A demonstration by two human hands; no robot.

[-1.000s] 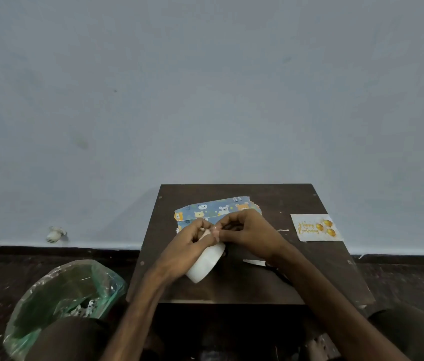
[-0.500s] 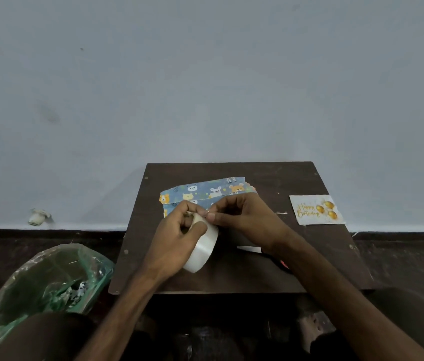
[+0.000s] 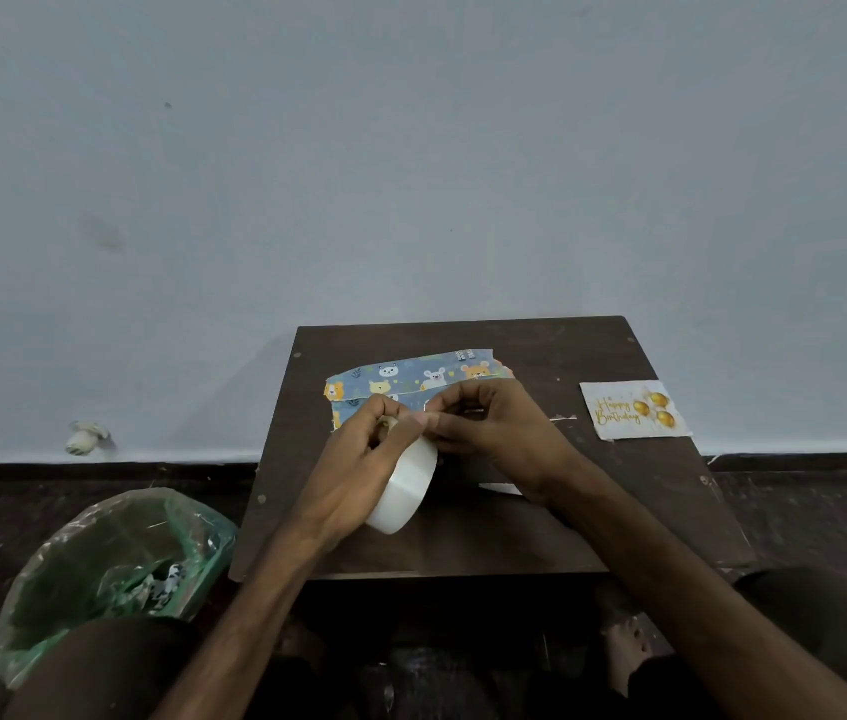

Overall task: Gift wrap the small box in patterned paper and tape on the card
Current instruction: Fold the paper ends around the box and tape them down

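At 8 o'clock, beside the worktop point(image 3: 592, 511), stood a green bag point(image 3: 99, 553). At centre, the left hand point(image 3: 359, 459) curled its grip round the tape roll point(image 3: 405, 485), while the right hand point(image 3: 494, 433) pinched the roll's upper rim. Just beyond, at 12 o'clock, lay the patterned paper point(image 3: 411, 374), and the card point(image 3: 634, 410) lay at 2 o'clock.

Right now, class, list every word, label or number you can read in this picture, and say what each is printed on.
"Happy Birthday": gold script on the white rectangular card with gold balloons.
Blue animal-patterned wrapping paper: small dark marks at its far edge, too small to read.
Clear tape roll: no text visible.
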